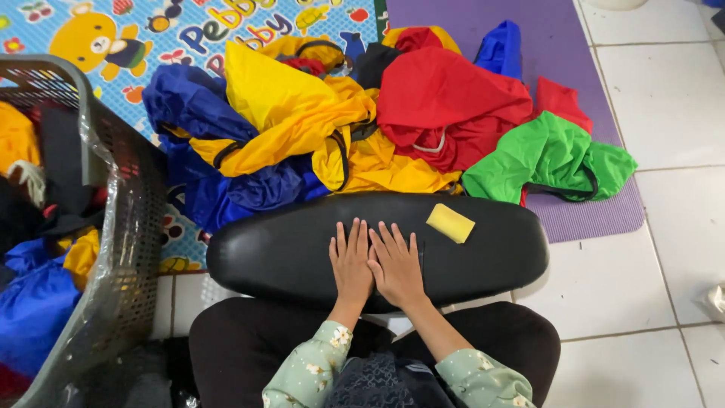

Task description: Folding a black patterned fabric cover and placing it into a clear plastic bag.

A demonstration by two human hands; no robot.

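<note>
Left hand and right hand are laid flat, fingers slightly spread, on a black padded board; a yellow pad is seen nearby

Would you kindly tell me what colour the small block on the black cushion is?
Yellow; the small block shows best in the head view.

Left hand, right hand side by side, palms down, fingers flat, forearms converging.
</note>
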